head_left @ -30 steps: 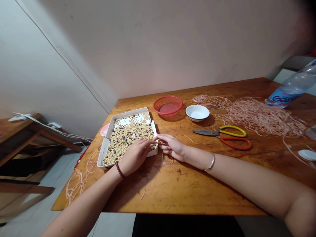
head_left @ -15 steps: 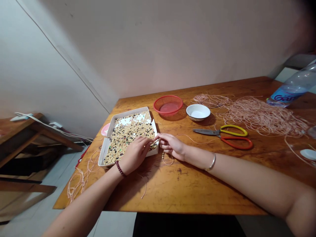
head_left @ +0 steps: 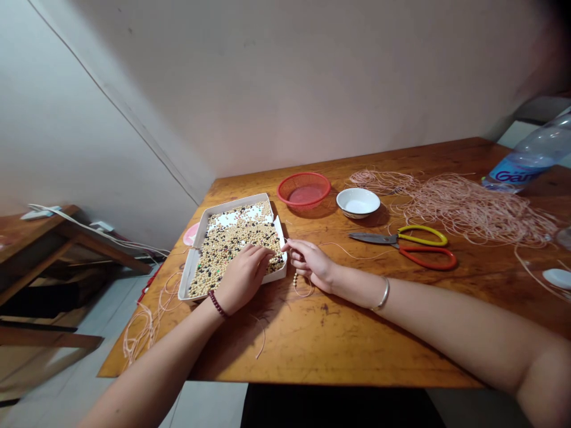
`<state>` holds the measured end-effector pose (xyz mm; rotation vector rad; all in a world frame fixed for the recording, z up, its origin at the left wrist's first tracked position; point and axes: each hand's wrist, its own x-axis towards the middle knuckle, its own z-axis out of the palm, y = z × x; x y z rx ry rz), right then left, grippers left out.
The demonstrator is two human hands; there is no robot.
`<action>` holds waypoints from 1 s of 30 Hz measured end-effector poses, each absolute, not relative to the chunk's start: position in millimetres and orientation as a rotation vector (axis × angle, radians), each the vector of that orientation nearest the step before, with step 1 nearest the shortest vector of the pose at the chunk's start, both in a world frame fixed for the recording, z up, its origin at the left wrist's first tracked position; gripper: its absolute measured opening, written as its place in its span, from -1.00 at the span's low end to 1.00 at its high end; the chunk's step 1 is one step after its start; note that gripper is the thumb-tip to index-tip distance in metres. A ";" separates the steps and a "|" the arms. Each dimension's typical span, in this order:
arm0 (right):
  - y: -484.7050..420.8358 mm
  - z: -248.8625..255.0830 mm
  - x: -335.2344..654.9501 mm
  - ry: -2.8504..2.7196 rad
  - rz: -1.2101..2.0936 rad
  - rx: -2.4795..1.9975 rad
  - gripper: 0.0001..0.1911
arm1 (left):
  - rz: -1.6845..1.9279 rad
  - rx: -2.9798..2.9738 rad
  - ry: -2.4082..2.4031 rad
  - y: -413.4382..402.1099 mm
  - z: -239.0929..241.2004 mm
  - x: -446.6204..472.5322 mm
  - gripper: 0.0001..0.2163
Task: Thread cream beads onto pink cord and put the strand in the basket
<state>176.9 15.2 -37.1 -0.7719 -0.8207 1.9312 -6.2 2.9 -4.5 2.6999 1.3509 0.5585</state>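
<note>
A white tray (head_left: pixel 200 232) full of small tan and dark beads lies on the wooden table (head_left: pixel 339 339). My left hand (head_left: pixel 243 276) rests on the beads at the tray's near right corner, fingers curled in a pinch over them. Just right of the tray, my right hand (head_left: pixel 312 264) pinches a thin pink cord (head_left: pixel 343 251) that carries a short strand of threaded beads (head_left: pixel 295 279) hanging below it. The fingertips of both hands are close together at the tray's right edge.
Behind the hands stand a red mesh basket (head_left: pixel 304 190) and a white bowl (head_left: pixel 357 202). Scissors (head_left: pixel 408 244) with yellow and orange handles lie to the right, beside a heap of pink cord (head_left: pixel 464 208). A plastic bottle (head_left: pixel 530 157) is at far right. Loose cords (head_left: pixel 143 321) hang off the table's left edge.
My left fingertips have drawn back a little from my right hand and settled onto the beads in the tray. The right hand has stayed almost still.
</note>
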 end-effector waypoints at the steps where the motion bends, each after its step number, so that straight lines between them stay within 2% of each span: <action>1: 15.2 -37.6 176.5 -0.804 1.917 -0.776 -0.77 | 0.554 2.698 1.357 3.0 -4.5 -6.5 -0.78; 10: 13.2 -43.2 172.3 -0.770 1.741 -0.810 -0.69 | 0.536 2.715 1.381 3.0 -3.6 -6.7 -0.76; 17: 15.2 -55.9 168.1 -1.002 1.379 -1.037 -0.60 | 0.538 2.704 1.366 2.7 -2.8 -7.7 -0.79; 22: 19.1 -61.8 169.3 -1.052 1.168 -1.124 -0.71 | 0.531 2.713 1.368 3.6 -3.1 -8.4 -0.79; 26: 16.5 -60.1 170.7 -1.082 1.254 -1.137 -0.86 | 0.543 2.714 1.408 5.2 -3.3 -8.7 -0.78; 30: 11.6 -59.0 170.5 -1.240 1.331 -1.039 -0.83 | 0.636 2.692 1.504 8.4 -4.8 -9.9 -0.78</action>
